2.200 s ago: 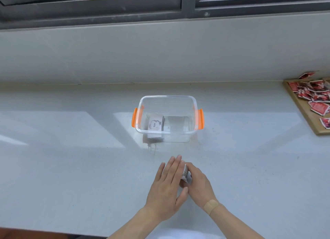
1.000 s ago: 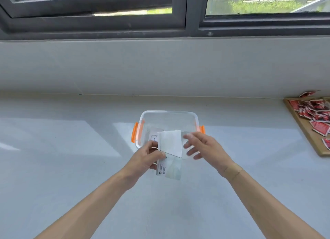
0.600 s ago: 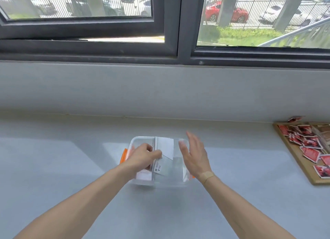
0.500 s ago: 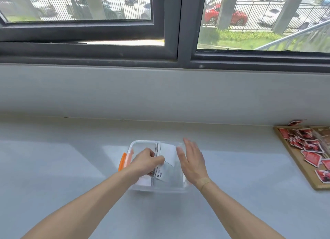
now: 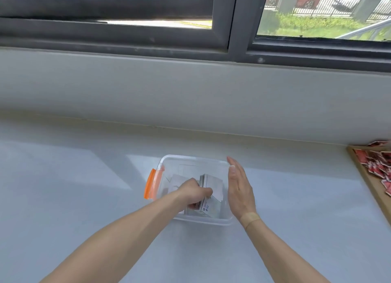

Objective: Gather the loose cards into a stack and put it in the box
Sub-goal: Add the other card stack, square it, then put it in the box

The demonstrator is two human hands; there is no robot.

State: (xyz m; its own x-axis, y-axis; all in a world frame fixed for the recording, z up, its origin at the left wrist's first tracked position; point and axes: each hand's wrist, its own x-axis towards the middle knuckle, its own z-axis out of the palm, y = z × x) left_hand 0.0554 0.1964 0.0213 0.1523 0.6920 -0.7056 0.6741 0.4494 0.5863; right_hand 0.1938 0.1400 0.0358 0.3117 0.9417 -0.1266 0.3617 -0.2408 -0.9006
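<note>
The left hand (image 5: pixel 193 192) reaches inside the clear box (image 5: pixel 191 159), its fingers pinching the stack of cards (image 5: pixel 208 184), which stands on edge and seems (the plastic blurs it) to be near the bottom. The right hand (image 5: pixel 239 189), fingers straight and together, steadies the box's right wall. Good practice would be to lower the stack flat before letting go, so the cards do not fan apart.

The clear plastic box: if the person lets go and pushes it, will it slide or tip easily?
The clear plastic box probably slides easily: it looks thin-walled and light on a smooth counter. Tipping seems unlikely, since it is low and wide.
</note>
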